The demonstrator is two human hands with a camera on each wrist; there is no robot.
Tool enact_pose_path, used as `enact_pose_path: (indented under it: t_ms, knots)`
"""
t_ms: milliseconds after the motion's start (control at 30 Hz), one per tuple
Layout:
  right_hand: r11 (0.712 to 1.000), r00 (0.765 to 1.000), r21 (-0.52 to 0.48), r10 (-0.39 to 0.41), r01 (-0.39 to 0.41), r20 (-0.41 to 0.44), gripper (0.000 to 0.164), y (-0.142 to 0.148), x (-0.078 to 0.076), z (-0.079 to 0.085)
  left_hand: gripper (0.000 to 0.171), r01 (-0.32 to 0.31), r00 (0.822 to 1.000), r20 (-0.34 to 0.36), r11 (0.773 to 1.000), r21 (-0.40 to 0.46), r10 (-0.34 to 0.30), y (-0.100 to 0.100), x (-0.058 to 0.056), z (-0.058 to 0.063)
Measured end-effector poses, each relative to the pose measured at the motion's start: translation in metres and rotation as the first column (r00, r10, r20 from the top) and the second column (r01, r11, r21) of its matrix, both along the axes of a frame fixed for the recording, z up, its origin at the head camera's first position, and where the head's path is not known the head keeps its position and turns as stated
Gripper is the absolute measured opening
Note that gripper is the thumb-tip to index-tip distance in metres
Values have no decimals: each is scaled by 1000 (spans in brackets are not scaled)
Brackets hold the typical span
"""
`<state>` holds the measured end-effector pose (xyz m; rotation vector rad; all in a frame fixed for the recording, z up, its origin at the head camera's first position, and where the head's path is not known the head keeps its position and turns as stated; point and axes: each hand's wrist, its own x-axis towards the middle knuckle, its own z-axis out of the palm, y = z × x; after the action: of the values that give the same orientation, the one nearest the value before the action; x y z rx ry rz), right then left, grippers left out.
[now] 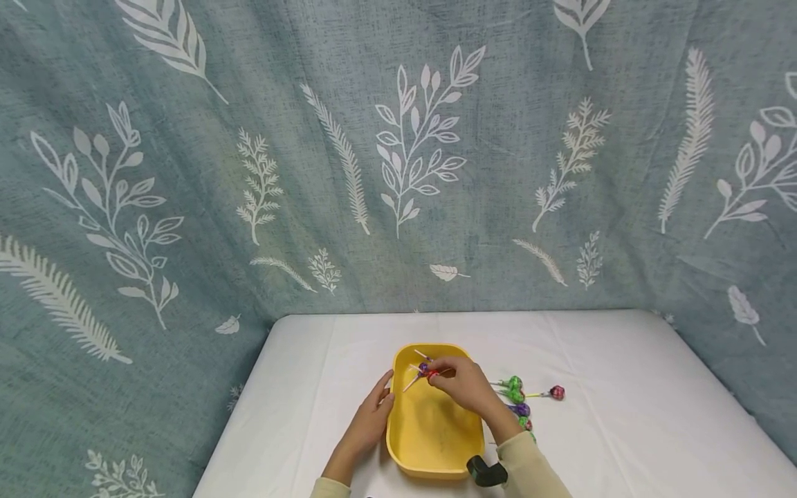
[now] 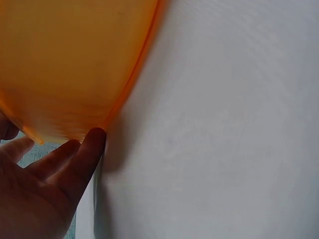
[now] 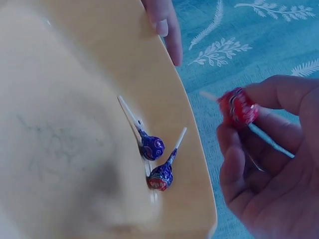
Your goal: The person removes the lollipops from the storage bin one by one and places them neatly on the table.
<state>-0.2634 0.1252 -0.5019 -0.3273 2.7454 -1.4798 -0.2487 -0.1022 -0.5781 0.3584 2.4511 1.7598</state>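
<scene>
From the head view, a person's right hand [image 1: 463, 387] hovers over the far end of a yellow tub [image 1: 436, 443] on a white table [image 1: 623, 415], its fingertips pinching a red lollipop [image 1: 431, 374]. The left hand [image 1: 372, 415] lies flat against the tub's left wall, fingers straight and close together. A loose cluster of lollipops [image 1: 517, 398] lies on the table just beyond the right hand's knuckles, outside the tub, with a pink one [image 1: 557, 393] farthest out.

At the left wrist, the left hand's fingers [image 2: 75, 159] are straight and slightly spread, their tips touching the tub's orange-looking wall [image 2: 75, 74] where it meets the table [image 2: 224, 124].

At the right wrist, the right hand [image 3: 269, 164] curls thumb and fingers round the red-wrapped lollipop [image 3: 239, 107], its white stick running across the palm. Below the fingertips, inside the tub [image 3: 75, 124], a purple lollipop [image 3: 151, 147] and a blue-and-red lollipop [image 3: 160, 177] lie nearly touching, near the rim. A left fingertip [image 3: 164, 25] rests on the rim's far edge.
</scene>
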Motion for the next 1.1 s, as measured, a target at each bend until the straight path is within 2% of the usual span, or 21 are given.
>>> enact_pose_path:
  t_ms: [233,567,833,1100]
  knots:
    - [996,1000,-86,-8,7,-10,21,9,3,-2,53,-1,1000,6,1000,-8,1,0,1,3]
    - [978,999,-205,49,-49,-6,24,20,6,-2,52,0,1000,4,1000,-24,0,0,1,1]
    - [975,1000,-222,20,-23,-15,25,30,12,0,53,-4,1000,6,1000,-22,5,0,3,3]
    - [974,998,-217,-60,61,8,24,43,13,1,52,-7,1000,9,999,-39,7,0,2,2]
